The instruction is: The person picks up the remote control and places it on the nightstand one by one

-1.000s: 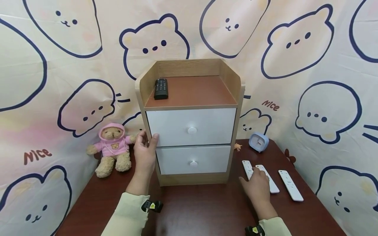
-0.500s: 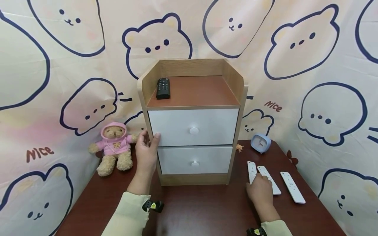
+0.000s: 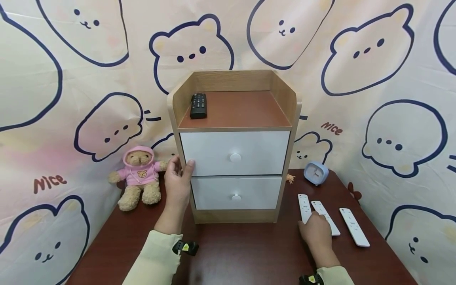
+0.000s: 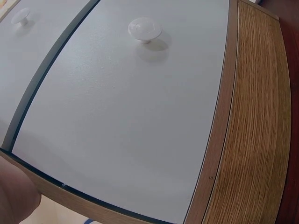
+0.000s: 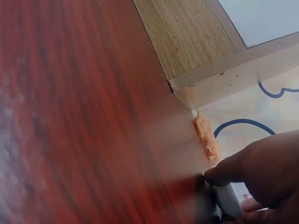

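My left hand [image 3: 178, 184] rests against the left edge of a wooden cabinet [image 3: 233, 216], thumb at the front and fingers along the side. In the left wrist view only part of that hand [image 4: 18, 196] shows. The cabinet has two white drawers, an upper drawer [image 3: 206, 152] and a lower drawer [image 3: 210, 194], both pushed in, each with a round knob. On the table at the right, my right hand [image 3: 318, 233] pinches the near end of a white remote control [image 3: 304, 206]. In the right wrist view, thumb and fingers lie either side of the remote's end [image 5: 227, 200].
A second white remote [image 3: 329, 219] lies beside the right hand, and a third white remote [image 3: 354, 227] farther right. Behind them stands a blue clock [image 3: 316, 173]. A black remote [image 3: 198, 106] lies on the cabinet top. A teddy bear [image 3: 141, 174] sits left on the table [image 3: 231, 253].
My right hand has come down around the leftmost white remote, which has shifted slightly right and straightened. The left hand stays at the cabinet edge. The head view has shifted a little.
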Demonstrator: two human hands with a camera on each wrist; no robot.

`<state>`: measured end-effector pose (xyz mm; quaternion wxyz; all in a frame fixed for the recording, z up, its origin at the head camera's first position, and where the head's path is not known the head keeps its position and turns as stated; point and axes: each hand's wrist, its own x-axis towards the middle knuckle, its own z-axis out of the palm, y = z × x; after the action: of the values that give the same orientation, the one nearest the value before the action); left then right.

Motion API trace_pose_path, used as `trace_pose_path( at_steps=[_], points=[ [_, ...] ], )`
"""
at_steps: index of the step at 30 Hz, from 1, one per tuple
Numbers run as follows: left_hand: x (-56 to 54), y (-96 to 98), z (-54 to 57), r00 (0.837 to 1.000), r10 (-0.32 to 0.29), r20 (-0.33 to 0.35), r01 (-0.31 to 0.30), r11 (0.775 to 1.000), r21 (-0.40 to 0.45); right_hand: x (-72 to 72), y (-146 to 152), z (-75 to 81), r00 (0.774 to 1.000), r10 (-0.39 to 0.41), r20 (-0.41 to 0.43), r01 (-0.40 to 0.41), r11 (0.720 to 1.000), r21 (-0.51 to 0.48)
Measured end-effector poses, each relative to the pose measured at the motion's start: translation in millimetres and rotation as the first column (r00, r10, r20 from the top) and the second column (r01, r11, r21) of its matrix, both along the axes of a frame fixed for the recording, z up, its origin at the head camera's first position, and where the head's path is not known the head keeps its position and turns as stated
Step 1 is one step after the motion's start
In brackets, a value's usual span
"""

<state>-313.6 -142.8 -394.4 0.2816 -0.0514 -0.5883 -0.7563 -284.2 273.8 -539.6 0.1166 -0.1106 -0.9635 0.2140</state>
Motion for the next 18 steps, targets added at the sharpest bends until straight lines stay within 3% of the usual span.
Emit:
trace_pose_path(
  at_steps=[10, 18],
  points=[
    [-0.6, -0.2, -1.0, 1.0, -0.002, 0.003, 0.002, 1.0, 0.001, -2.8, 3.5, -2.0, 0.999, -0.041, -0.005, 0.041, 0.999, -0.002],
    [-0.8, -0.4, -0.5, 1.0, 0.003, 0.007, -0.002, 1.0, -0.005, -0.5, 4.6, 4.4, 0.993, -0.052, -0.108, 0.053, 0.999, 0.002]
  ],
)
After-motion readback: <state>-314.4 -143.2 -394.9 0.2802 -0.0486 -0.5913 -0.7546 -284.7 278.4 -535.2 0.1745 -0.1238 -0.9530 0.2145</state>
